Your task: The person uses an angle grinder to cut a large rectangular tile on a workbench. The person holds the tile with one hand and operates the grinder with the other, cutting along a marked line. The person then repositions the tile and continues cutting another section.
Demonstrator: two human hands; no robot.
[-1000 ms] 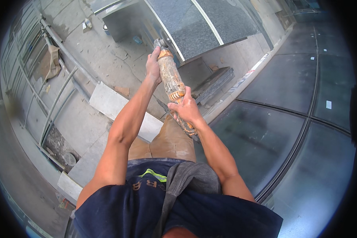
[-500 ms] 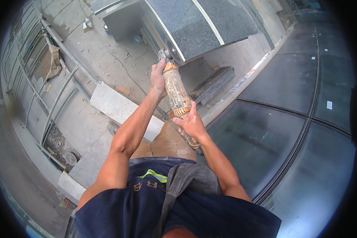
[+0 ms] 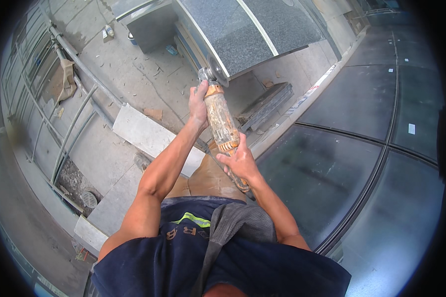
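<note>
A dusty orange angle grinder (image 3: 222, 116) is held in both hands in front of my body, its head pointing away from me. My left hand (image 3: 198, 101) is closed around the front of its body, just behind the metal gear head. My right hand (image 3: 238, 157) wraps the rear handle. The grinder's disc (image 3: 216, 68) sits at the near left edge of a dark speckled stone slab (image 3: 243, 47); whether it touches cannot be made out.
Dark stone pieces (image 3: 268, 106) lie below the slab. Glass panels (image 3: 327, 166) in dark frames run along the right. Metal scaffold tubes (image 3: 79, 62) stand at the left, and a pale board (image 3: 143, 131) lies near my legs. A drain cover (image 3: 89, 199) is at lower left.
The grinder and both hands have shifted slightly down toward me. The slab's edge appears a little farther left and up in view. Both grips stay the same.
</note>
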